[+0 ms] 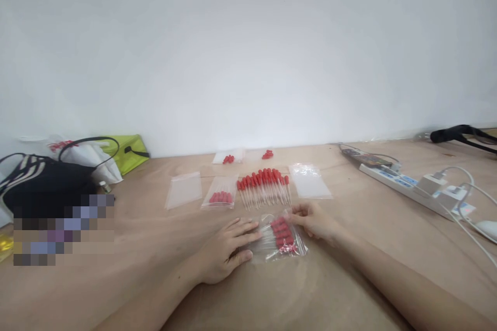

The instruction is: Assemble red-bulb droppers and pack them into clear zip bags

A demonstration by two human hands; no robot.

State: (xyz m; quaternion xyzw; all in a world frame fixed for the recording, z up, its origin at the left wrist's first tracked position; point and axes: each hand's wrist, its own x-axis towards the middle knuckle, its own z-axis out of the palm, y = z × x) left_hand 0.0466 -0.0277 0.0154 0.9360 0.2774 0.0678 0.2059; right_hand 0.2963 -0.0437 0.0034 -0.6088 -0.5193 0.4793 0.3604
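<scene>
Lying on the table in front of me is a clear zip bag (267, 248) holding several glass droppers with red rubber bulbs (285, 235). My left hand (229, 248) rests on the bag's left end, its fingers stretched out and apart. At the bag's upper right corner, my right hand (310, 220) pinches the plastic edge between thumb and fingers. Just beyond the bag is a row of loose red-bulbed droppers (266, 186). To their left lies another zip bag (219, 191) with droppers inside, its bulbs toward me.
Flat plastic bags (184, 190) (310, 182) lie on both sides of the droppers. Small piles of red bulbs (228, 159) (267, 154) sit near the wall. A power strip (407, 189) with cables is at right; a black bag (50, 186) and a green case (130, 152) are at left.
</scene>
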